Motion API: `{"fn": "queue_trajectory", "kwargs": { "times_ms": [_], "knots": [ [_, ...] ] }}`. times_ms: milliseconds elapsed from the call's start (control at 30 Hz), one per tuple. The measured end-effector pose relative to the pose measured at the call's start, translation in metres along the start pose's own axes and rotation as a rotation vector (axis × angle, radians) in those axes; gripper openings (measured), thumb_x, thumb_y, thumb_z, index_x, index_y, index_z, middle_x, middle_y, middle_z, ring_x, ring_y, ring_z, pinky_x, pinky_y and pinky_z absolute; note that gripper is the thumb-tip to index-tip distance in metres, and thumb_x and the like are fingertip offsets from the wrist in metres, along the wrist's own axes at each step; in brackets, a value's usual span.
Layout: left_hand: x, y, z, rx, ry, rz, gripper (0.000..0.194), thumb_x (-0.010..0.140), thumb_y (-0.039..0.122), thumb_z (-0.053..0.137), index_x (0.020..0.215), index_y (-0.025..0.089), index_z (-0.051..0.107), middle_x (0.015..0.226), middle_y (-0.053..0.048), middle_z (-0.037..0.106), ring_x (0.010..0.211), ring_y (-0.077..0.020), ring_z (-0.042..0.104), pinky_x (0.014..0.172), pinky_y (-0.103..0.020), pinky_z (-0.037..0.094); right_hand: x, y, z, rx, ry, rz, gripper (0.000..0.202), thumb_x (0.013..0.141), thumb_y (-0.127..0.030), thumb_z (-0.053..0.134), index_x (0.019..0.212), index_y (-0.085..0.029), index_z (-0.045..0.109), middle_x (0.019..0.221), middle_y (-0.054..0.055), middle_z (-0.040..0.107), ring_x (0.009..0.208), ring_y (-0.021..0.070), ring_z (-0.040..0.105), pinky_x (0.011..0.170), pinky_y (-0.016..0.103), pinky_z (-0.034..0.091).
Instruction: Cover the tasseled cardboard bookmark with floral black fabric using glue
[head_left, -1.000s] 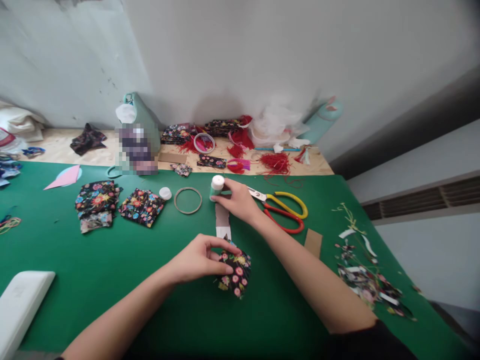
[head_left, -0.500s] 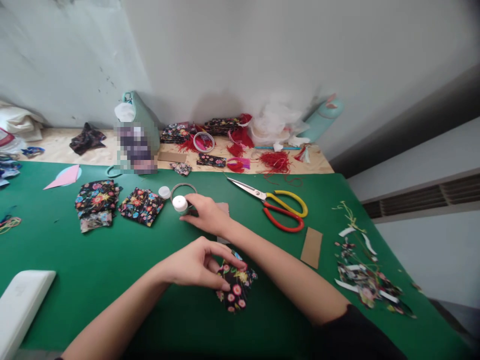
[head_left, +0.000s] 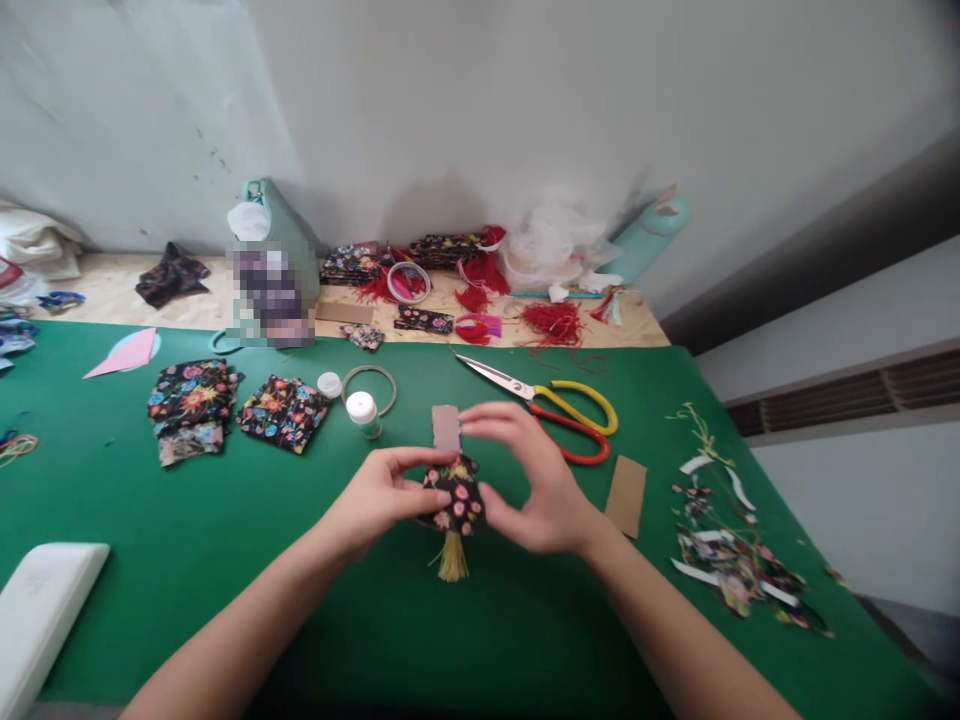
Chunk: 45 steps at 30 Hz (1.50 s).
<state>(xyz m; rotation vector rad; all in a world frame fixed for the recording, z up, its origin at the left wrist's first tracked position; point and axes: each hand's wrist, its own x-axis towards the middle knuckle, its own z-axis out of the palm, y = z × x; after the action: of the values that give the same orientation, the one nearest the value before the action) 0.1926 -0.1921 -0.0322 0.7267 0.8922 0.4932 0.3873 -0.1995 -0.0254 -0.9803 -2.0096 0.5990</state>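
Observation:
My left hand point(head_left: 390, 495) pinches a black floral fabric piece point(head_left: 463, 508) between thumb and fingers, just above the green table. A pale yellow tassel point(head_left: 452, 560) shows below the fabric's lower edge. My right hand point(head_left: 525, 475) is open at the fabric's right side, thumb close to its edge and fingers curved over toward a small greyish-brown card point(head_left: 445, 428). Whether the thumb touches the fabric I cannot tell. The card lies just beyond the fabric, partly covered by it. A small bottle with a white top point(head_left: 364, 413) stands upright beyond my left hand.
Scissors point(head_left: 536, 395) with yellow and red handles lie behind my right hand. A brown card point(head_left: 626, 495) and fabric scraps point(head_left: 739, 570) are on the right. Floral fabric stacks point(head_left: 283, 412), a white cap point(head_left: 328, 384) and a ring point(head_left: 386, 375) lie left of centre.
My right hand has let go of the bottle, leaving it standing, and come back beside the fabric. My left hand has moved the fabric slightly up and left; the tassel now shows.

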Motion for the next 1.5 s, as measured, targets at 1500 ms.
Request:
{"fn": "queue_trajectory", "kwargs": {
  "times_ms": [1500],
  "knots": [
    [0.077,-0.001,0.001,1.372,0.509,0.995,0.014,0.086,0.010,0.045,0.089,0.013,0.058,0.093,-0.009,0.060,0.085,-0.0176,0.061,0.076,-0.030,0.052,0.015,0.064,0.006,-0.304,0.085,0.058,0.015,0.086,-0.017,0.050,0.091,-0.020,0.063,0.087,0.006,0.069,0.081,0.0186,0.066,0.073,0.032,0.054]
  ]
}}
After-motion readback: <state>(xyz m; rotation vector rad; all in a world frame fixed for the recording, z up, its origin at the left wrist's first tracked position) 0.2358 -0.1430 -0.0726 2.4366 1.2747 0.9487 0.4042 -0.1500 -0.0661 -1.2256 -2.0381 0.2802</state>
